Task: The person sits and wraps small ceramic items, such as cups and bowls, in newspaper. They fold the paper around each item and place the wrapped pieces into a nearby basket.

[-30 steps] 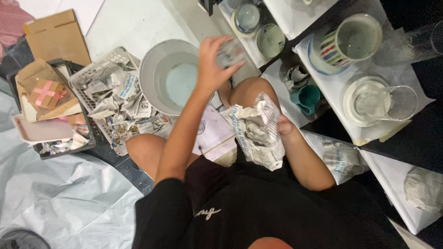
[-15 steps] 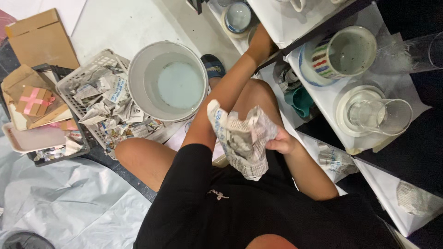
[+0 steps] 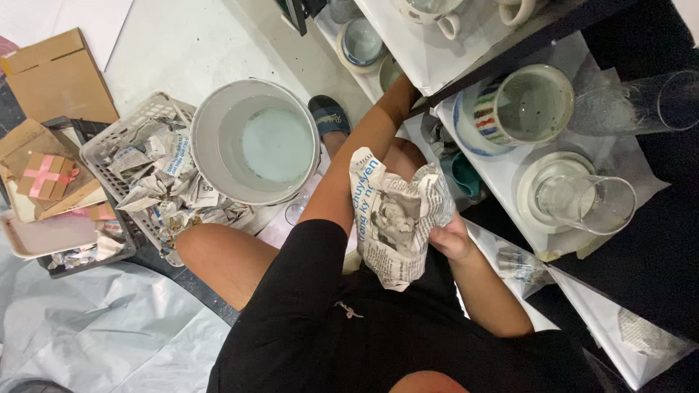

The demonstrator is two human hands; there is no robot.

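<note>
One round white plastic bucket (image 3: 255, 142) stands on the floor, and one pale plastic mesh basket (image 3: 124, 138) of crumpled newspaper sits beside it. One crumpled newspaper sheet (image 3: 397, 215) is held up. On the shelves I count two clear drinking glasses (image 3: 586, 204), one upright and one lying (image 3: 652, 102) on its side, one striped ceramic mug (image 3: 520, 105), and two white ceramic mugs (image 3: 437, 14) higher up. One dark slipper (image 3: 328, 116) shows. Two brown cardboard pieces (image 3: 58, 76) lie at the left.
</note>
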